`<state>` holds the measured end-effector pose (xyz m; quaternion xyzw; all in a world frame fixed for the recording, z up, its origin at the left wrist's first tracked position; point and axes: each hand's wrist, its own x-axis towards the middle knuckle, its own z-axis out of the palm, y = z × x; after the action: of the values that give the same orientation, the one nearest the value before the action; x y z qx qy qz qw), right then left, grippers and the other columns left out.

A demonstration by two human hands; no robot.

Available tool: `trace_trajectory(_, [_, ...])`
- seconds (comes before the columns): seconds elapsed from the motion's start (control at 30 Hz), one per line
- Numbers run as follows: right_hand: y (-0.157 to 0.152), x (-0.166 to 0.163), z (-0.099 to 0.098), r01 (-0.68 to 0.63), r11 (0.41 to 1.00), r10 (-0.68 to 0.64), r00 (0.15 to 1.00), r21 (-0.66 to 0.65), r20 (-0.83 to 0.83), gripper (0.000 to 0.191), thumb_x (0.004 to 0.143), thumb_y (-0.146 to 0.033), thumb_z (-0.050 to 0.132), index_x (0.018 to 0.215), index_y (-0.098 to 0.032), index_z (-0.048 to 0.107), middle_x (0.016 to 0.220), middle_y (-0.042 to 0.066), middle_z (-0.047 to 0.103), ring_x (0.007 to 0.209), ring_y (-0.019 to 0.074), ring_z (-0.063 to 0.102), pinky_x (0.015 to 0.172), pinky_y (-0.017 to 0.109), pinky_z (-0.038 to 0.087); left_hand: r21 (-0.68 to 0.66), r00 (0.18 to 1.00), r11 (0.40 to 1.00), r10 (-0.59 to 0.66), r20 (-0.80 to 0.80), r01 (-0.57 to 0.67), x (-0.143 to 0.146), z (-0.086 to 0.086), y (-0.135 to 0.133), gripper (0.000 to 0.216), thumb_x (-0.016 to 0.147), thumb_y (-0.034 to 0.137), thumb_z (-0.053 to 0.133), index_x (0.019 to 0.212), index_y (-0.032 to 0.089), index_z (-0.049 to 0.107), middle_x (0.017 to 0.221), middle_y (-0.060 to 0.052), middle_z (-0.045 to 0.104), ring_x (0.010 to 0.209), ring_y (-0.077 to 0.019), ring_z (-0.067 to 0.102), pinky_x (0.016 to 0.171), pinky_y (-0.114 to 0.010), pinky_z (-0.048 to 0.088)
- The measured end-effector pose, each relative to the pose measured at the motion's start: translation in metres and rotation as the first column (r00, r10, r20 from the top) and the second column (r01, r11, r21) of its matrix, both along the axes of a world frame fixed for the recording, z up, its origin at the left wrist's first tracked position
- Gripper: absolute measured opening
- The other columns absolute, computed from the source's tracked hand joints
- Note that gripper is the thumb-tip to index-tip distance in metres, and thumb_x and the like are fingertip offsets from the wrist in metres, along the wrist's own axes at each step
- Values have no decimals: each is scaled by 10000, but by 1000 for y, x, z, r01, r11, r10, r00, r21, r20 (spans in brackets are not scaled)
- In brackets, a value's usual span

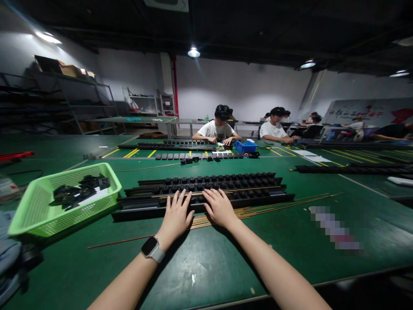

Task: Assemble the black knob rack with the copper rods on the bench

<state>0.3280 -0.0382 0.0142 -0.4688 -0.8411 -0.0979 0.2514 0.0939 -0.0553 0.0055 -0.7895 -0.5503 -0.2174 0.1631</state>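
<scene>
My left hand [177, 216], a watch [152, 248] on its wrist, lies with fingers spread over the near side of several long black channel strips [258, 200]. Beside it, my right hand [222, 209] rests on the same strips, fingers stretched forward. A thin brass rod [258, 190] runs lengthwise along the strips, and the fingertips of both hands are at it. Rows of small black socket-like modules [226, 180] sit in the strips behind. Under and between my wrists lies a loose bundle of brass rods [248, 212] on the green table.
A light green basket [67, 222] with black parts stands at the left. Farther back are a row of grey socket pieces [198, 156], a blue bin [244, 147] and a seated co-worker [217, 130]. More black strips [351, 168] lie at the right.
</scene>
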Motion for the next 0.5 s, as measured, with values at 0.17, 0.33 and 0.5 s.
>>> trace_trajectory(0.17, [2,-1,-3,-4,1000,4,1000,-1,-16,538,1112,-372,491,1641,-282,482,1656,61,538,1528,277,469,1317,534,270,-13,969,970,241,58,-241,-12,-2,4,828,1028,586,472,1681,86,373,1745,-262,335,1623,-513,254,1271,-758,211])
trace_trajectory(0.33, [2,-1,-4,-9,1000,9,999,-6,-37,522,1118,-373,482,1627,-262,501,1663,54,529,1534,278,460,1326,531,251,-71,949,947,314,21,-312,-17,-2,4,872,1036,617,442,1695,59,317,1766,-285,255,1628,-525,231,1245,-812,176])
trace_trajectory(0.5, [2,-1,-5,-10,1000,10,999,-8,-44,525,1115,-373,483,1630,-271,497,1662,58,531,1541,278,454,1325,538,251,-80,954,952,298,25,-295,-14,-1,4,855,1039,599,435,1693,60,322,1767,-282,253,1637,-519,210,1234,-835,169])
